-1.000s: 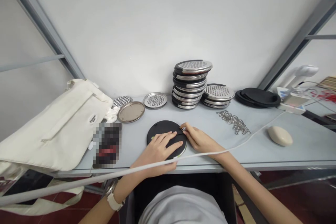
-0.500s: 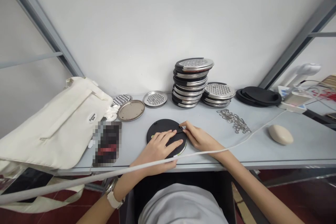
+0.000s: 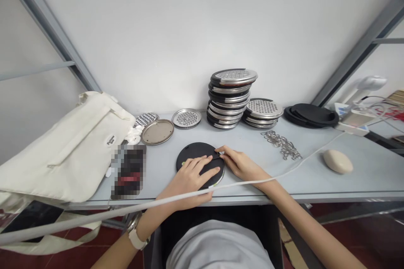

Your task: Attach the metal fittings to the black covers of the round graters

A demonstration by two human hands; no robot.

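A round black disc [image 3: 195,150] with a thin pale rim lies on the grey table near its front edge. My left hand [image 3: 194,176] rests on top of it with the fingers spread flat, hiding much of its lower left part; the thumb points along the near edge. At the disc's right edge my right hand [image 3: 235,163] is pinched on a small metal clip [image 3: 218,154], mostly covered by the fingertips. A pile of similar-looking metal clips [image 3: 282,146] lies to the right of that hand.
Behind stand a tall stack of round graters [image 3: 232,98] and a shorter stack [image 3: 264,111]. Loose metal discs [image 3: 158,132] lie at left beside a cream bag [image 3: 69,147]. Black discs [image 3: 311,115] and a beige oval object [image 3: 337,161] are at right. A white cable [image 3: 252,182] crosses before my arms.
Hardly anything differs. My left hand stays flat on the disc, while the fingers of my right hand shift very slightly at the clip.
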